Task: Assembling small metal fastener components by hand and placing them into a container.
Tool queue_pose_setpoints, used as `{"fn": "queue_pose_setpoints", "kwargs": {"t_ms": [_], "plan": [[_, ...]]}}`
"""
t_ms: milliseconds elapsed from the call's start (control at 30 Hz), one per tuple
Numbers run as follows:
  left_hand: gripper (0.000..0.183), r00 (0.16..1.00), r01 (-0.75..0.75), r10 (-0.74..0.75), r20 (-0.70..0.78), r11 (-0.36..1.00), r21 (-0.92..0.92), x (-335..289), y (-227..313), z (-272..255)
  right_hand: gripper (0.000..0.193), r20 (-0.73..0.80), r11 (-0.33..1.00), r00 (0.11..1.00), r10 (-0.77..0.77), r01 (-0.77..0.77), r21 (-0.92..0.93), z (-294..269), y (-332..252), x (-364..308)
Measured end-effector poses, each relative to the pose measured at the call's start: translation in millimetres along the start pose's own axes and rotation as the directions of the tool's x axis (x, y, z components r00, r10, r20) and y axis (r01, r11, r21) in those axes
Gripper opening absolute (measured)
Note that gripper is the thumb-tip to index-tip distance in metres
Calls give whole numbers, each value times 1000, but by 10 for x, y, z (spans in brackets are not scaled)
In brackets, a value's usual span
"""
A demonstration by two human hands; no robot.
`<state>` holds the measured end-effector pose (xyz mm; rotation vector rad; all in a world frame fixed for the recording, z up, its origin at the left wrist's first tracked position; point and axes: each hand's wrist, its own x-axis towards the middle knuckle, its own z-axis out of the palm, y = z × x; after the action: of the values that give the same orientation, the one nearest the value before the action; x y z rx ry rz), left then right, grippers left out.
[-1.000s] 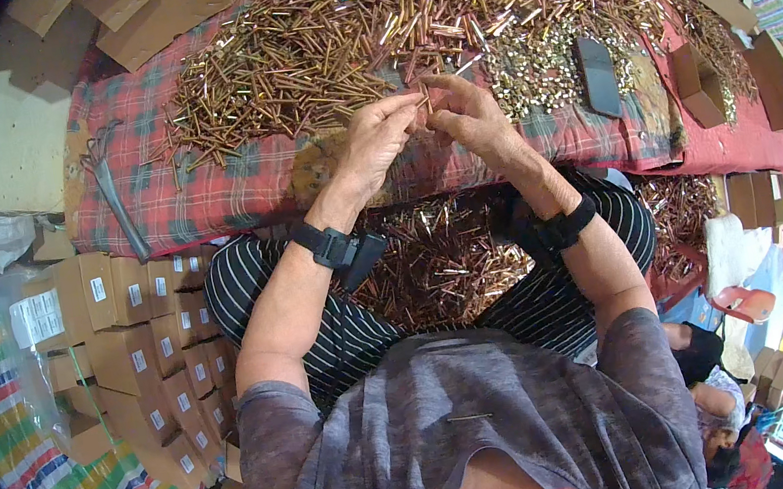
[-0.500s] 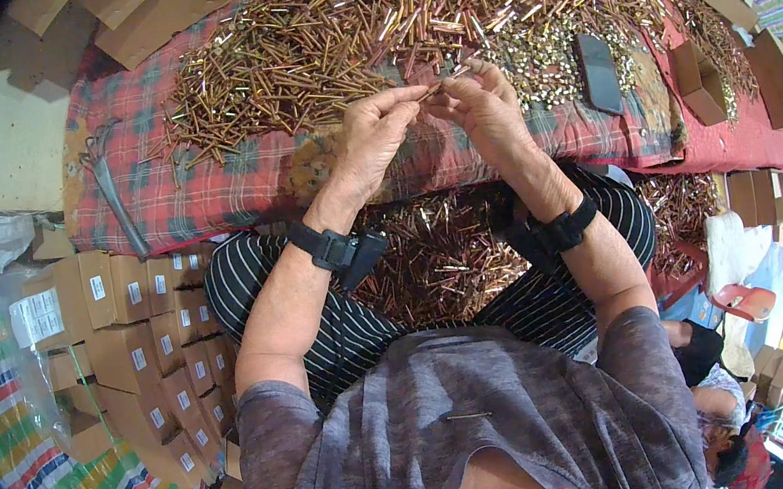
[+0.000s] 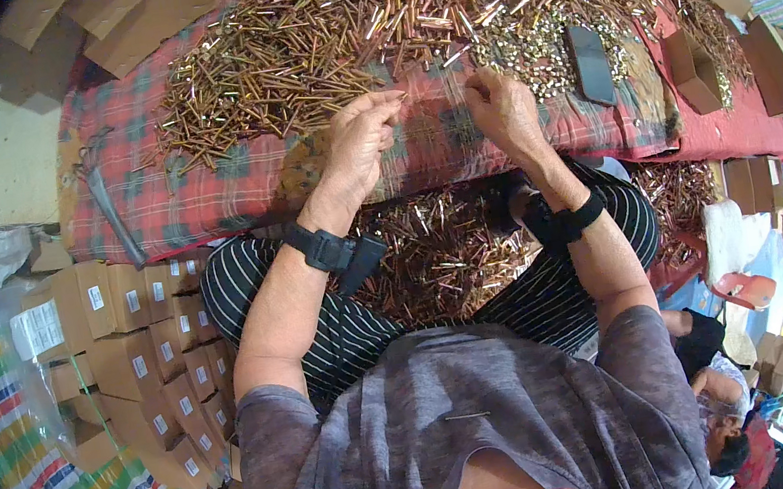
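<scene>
My left hand (image 3: 359,144) is raised over the near edge of the plaid cloth (image 3: 234,192), thumb and forefinger pinched together. What it holds, if anything, is too small to make out. To its right, apart from it, my right hand (image 3: 505,113) has its fingers curled in beside a spread of small shiny gold-coloured metal pieces (image 3: 540,53); its fingertips are partly hidden. Beyond both hands lies a big heap of slim copper-coloured metal rods (image 3: 287,69). One brighter rod (image 3: 457,56) lies on the heap's near edge, between the hands.
A dark phone (image 3: 591,66) lies among the small pieces. A grey long-handled tool (image 3: 114,213) rests at the cloth's left. Stacked cardboard boxes (image 3: 123,362) stand at left, open boxes (image 3: 693,72) at right. More rods (image 3: 438,258) lie between my knees. Another person (image 3: 722,388) is at lower right.
My hands were together over the cloth with a slim rod at their fingertips. They have since drawn apart, the left leftward and the right a little to the right, its fingers curling in.
</scene>
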<state>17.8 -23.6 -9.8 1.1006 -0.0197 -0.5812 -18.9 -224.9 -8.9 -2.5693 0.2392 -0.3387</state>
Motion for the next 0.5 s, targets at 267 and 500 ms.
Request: {"fn": "queue_pose_setpoints", "kwargs": {"t_ms": [267,500], "plan": [[20,999,2,-3,-35,1000,-26,17,20,12,13,133,893,987,-84,134,-429,23,185,-4],[15,999,-29,28,-24,999,-17,-24,45,-15,12,154,828,977,-145,205,-522,84,181,8]]}}
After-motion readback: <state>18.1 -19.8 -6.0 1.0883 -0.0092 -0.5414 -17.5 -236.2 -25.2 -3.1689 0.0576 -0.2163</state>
